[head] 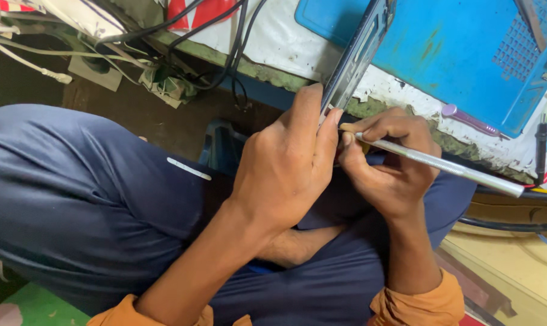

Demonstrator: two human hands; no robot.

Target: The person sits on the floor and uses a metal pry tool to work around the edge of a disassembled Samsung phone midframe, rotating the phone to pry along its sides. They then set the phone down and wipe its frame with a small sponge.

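Left hand [285, 163] is pinching the thin, rigid, likely fragile phone frame [355, 54] by its lower edge; right hand [388, 160] is gripping a slim metal tool [448, 166] pen-fashion.

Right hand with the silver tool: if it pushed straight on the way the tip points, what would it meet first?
The right hand aims the silver tool leftward; its tip would probably first meet the dark flat device at its lower edge, by the left hand thumb. Depth is unclear.

Small electronics repair workshop, floor-level bench. Upper right of frame: blue silicone repair mat [467, 54] on a stained white worktop [285, 45], purple-handled hand tool [470, 121], black multimeter probe [541, 145]. Upper left: tangled black cables [225, 42], wall socket [95, 72].
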